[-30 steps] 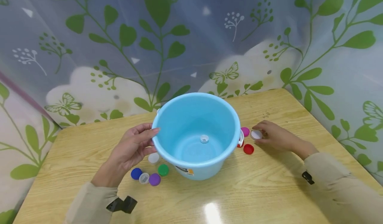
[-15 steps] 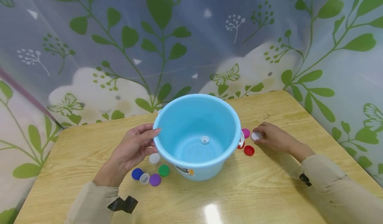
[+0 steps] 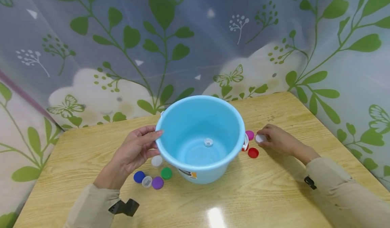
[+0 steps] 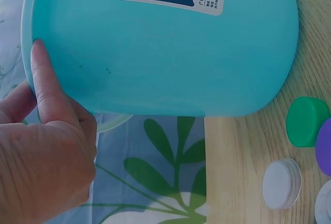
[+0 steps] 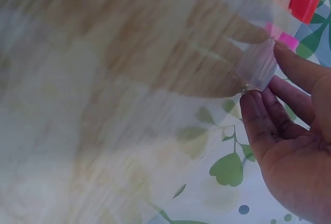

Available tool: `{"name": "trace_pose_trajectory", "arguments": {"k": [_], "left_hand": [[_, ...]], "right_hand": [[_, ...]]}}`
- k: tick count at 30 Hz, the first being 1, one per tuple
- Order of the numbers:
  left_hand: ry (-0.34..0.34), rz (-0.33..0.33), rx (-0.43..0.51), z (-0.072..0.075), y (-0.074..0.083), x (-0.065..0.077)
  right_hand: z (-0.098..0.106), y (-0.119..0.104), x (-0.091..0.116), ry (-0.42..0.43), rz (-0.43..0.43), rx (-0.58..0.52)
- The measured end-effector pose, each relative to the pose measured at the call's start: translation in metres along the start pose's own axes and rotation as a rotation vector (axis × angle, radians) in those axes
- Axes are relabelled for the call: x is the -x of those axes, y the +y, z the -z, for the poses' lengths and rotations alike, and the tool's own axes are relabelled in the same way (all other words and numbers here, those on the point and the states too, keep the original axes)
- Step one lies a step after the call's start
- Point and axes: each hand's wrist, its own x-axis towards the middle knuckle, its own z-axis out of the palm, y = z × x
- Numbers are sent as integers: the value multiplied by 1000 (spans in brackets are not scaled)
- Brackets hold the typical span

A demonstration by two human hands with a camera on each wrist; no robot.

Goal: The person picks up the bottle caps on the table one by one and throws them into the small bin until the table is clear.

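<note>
A light blue bucket (image 3: 195, 173) stands upright on the table, with a small white cap (image 3: 208, 142) inside on its floor. My left hand (image 3: 135, 150) grips the bucket's left rim, thumb over the edge and fingers outside, as the left wrist view confirms. Right of the bucket, my right hand (image 3: 278, 140) pinches a white bottle cap (image 3: 260, 138) between thumb and fingers; the right wrist view has this cap (image 5: 258, 64) at the fingertips, close to the tabletop. Beside it lie a pink cap (image 3: 250, 135) and a red cap (image 3: 253, 152). Another red cap is partly hidden by the bucket's handle.
Left of the bucket several caps lie loose: blue (image 3: 139, 177), clear white (image 3: 147, 181), purple (image 3: 157, 183), green (image 3: 166, 173) and white (image 3: 156, 161). A leaf-patterned cloth (image 3: 195, 52) hangs behind the wooden table (image 3: 243, 201).
The white cap at my right fingertips looks flatter than a second ago, and that forearm has shifted slightly. My left hand stays on the bucket rim.
</note>
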Motion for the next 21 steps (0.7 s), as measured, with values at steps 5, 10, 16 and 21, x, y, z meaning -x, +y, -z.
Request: {"name": "trace_pose_trajectory", "arguments": {"k": [5,10,16,21], "left_hand": [[-4,-2,2,0,0,0],[-10,-7,3,-1,0,-1],[-5,2,13,-1,-1,-1],[3,1,5,-1,-1,-1]], "right_hand": [[4,1,2,-3,13,0],[19,3,7,36,23,-1],[44,-1,13,94,41,14],[66,-10,15,131,53,20]]}}
